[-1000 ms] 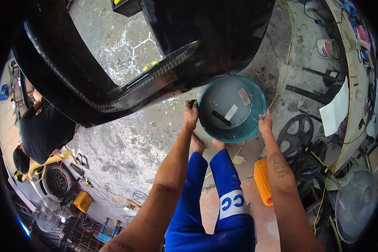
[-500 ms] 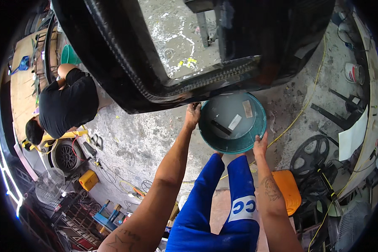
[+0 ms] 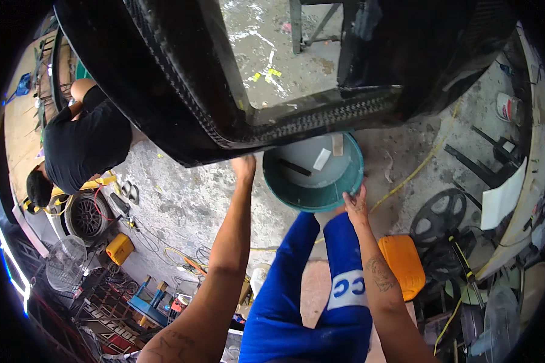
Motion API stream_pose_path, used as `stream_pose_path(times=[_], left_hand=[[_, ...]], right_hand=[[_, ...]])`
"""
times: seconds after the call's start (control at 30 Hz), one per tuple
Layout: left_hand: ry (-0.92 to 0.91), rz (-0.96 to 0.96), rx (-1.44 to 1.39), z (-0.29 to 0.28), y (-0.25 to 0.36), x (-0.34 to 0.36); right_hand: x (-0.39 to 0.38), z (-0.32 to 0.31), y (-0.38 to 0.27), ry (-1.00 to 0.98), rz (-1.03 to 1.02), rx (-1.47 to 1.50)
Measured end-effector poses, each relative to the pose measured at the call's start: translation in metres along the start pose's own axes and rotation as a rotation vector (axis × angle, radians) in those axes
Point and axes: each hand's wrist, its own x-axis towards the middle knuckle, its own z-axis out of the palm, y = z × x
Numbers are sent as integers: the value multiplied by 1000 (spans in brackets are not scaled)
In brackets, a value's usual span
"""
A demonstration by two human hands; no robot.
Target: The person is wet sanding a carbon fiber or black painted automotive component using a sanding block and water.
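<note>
A round green basin (image 3: 312,196) of cloudy water is on the floor in front of my knees. Inside it are a white block (image 3: 321,159), a tan block (image 3: 337,145) and a thin dark bar (image 3: 295,167). My right hand (image 3: 356,206) grips the basin's right rim, thumb at the edge. Above the basin hangs a large black woven-texture panel (image 3: 321,115) with a cut-out opening; it covers the basin's far rim. Under the panel's lower edge reaches my left hand (image 3: 243,166), left of the basin, its fingers hidden by the panel.
At the left a person in black (image 3: 88,139) bends beside a wheel (image 3: 88,215). An orange container (image 3: 402,266) and a dark wheel-shaped part (image 3: 439,216) lie right of my legs. A yellow hose (image 3: 418,172) crosses the floor, with black brackets (image 3: 478,163) beyond it.
The basin has shifted a little left, with my right hand still on its rim. My left hand has moved left, away from the basin, and its fingers have gone under the panel's edge.
</note>
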Motion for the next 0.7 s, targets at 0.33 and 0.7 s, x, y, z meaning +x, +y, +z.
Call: stream_pose_path(times=[0.33, 0.7], left_hand=[[-291, -3, 158, 159, -8, -48], [-315, -45, -387, 23, 170, -73]], right_hand=[[-3, -54, -13, 153, -297, -341], [-179, 11, -261, -40, -928, -427]])
